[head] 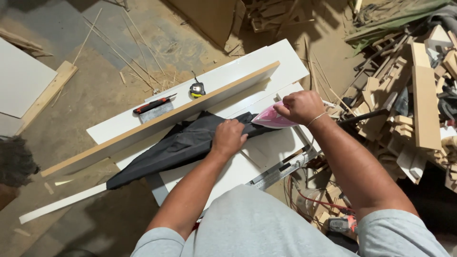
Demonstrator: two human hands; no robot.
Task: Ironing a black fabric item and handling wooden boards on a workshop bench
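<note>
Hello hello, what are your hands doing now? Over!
Right hand grips pink iron on dark cloth. Left hand presses cloth flat on white board. Scraper and tape measure lie beyond, out of the way.

Landmark: white board (209, 81).

- Pink iron (269, 117), at the board's right end: handle and rear covered by the right hand (301, 106); soleplate not visible.
- Dark cloth (176, 145), in front of the board: part lies under the left hand (228, 137).
- Scrap wood pile (419, 100), right of the board: cut off by the frame's edge.
- Tape measure (197, 89) on the board: markings too small to read.
</note>
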